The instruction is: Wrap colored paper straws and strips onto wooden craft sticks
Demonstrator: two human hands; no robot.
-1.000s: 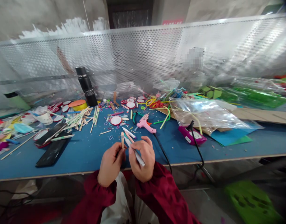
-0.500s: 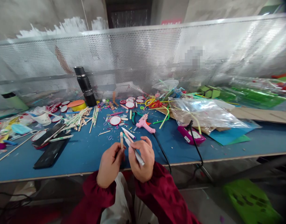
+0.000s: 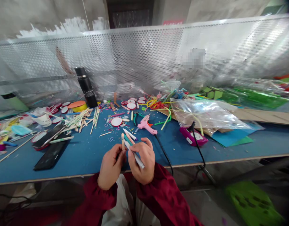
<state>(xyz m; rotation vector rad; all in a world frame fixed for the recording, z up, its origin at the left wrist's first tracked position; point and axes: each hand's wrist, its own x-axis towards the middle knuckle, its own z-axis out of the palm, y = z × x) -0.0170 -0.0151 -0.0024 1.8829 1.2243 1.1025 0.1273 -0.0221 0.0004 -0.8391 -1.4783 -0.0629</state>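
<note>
Between the thumb and fingers of my left hand (image 3: 112, 164) a wooden craft stick (image 3: 123, 140) stands nearly upright. My right hand (image 3: 142, 160) is closed around a white marker pen (image 3: 138, 159), its tip pointing up and left, close to the stick; whether they touch I cannot tell. Just past my fingers, more marker pens (image 3: 130, 134) lie on the blue table. A pink hot glue gun (image 3: 147, 125) rests to the right of them. Beyond, a round white disc with a red rim (image 3: 116, 121) lies among small rubber bands.
A black bottle (image 3: 86, 88) stands by the perforated metal screen (image 3: 139, 56). Loose sticks (image 3: 81, 121) and a black phone (image 3: 50, 157) lie left. On the right are a purple device (image 3: 193, 137) with a black cable and a clear plastic bag (image 3: 208, 114).
My right hand has shifted slightly left with the marker pen, bringing the tip nearer the craft stick. My left hand and the stick have stayed in place.
</note>
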